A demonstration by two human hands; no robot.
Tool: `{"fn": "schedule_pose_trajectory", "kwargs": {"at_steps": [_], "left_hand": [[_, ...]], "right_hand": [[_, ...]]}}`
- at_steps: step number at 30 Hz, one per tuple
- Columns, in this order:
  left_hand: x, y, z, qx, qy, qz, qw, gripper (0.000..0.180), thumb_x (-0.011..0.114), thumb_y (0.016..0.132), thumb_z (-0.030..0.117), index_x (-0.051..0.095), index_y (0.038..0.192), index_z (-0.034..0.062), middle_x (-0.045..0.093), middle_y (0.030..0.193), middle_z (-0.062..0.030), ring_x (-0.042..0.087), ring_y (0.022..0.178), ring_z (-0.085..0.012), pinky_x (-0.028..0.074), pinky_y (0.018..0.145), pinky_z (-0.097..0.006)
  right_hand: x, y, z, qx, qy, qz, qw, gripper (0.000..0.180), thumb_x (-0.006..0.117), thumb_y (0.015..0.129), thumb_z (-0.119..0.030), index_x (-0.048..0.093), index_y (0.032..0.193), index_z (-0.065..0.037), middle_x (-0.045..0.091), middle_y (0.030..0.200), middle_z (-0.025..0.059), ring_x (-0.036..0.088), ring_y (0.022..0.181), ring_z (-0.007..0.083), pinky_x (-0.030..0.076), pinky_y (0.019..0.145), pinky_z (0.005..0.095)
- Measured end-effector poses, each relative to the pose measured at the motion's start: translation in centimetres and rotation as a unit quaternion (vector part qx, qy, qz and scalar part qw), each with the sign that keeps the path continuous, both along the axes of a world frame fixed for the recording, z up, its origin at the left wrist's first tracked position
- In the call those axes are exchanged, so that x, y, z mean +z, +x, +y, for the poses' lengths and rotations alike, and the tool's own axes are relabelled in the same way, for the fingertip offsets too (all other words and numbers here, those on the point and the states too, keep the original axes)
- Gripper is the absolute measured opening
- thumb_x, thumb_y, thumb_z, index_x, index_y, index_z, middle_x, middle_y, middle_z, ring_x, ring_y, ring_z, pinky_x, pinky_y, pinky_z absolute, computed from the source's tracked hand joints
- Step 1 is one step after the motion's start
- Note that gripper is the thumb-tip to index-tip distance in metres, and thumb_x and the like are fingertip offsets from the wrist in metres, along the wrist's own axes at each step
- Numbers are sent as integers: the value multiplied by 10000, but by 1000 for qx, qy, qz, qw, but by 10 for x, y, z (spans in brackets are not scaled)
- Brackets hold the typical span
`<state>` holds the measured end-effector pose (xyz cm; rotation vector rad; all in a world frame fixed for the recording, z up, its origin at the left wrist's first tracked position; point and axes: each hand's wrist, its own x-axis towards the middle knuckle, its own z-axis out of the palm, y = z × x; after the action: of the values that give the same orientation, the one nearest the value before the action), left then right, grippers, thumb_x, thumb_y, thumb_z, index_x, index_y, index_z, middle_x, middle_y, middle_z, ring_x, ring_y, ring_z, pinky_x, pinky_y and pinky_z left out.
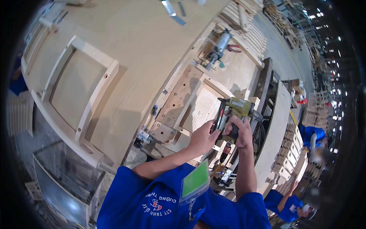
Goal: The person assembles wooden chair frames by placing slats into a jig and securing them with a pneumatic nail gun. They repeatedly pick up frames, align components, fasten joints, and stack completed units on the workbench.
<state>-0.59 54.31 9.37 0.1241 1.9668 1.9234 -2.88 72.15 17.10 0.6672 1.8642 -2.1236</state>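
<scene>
Nail gun (242, 105): right of centre, grip (233, 131) partly covered.
Right hand (243, 131): clenched around that grip.
Left hand (204, 137): grasping the black magazine (219, 118), some fingers hidden.
Blue cloth (17, 84): far left, mostly lost in the dark rim.

White capital letters ran in a ring around a red-and-blue emblem (156, 205) on the wearer's blue shirt (131, 200), near and left of the green badge (194, 184). Pale lettering on the olive body of the nail gun (239, 106) was too small and blurred to read. On the near right, a co-worker's shirt (284, 206) bore a light chest mark (292, 208), likewise unreadable.
</scene>
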Motion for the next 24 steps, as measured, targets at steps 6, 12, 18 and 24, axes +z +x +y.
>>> {"fn": "schedule_pose_trajectory", "kwargs": {"at_steps": [6,12,18,24], "left_hand": [[36,23,13,-195,-45,127,972,717,646,1027,280,325,1586,-36,598,1248,-307,671,1058,-465,549,890,-536],[60,38,54,-319,-64,202,924,786,622,1003,318,277,1619,-30,599,1362,-329,681,1059,-512,551,896,-575],[68,56,70,-385,-73,256,884,618,601,1025,314,367,1454,-64,667,1165,-384,693,924,-539,547,790,-616],[85,58,68,-370,-91,287,879,427,514,1088,348,455,1160,-69,658,689,-298,663,677,-537,492,640,-639]], "right_hand": [[19,79,7,-267,-75,115,954,464,673,1026,-179,527,1430,-4,699,1274,152,564,684,98,512,574,290],[44,156,10,-313,-57,215,923,403,612,1044,-143,531,1404,18,698,1233,119,558,701,120,492,601,300],[56,190,4,-382,-31,251,889,317,645,1029,-126,587,1304,23,595,748,52,596,619,155,509,574,327],[75,189,4,-366,-19,272,890,320,645,1037,-174,597,1286,20,624,753,59,571,581,126,494,524,318]]}}
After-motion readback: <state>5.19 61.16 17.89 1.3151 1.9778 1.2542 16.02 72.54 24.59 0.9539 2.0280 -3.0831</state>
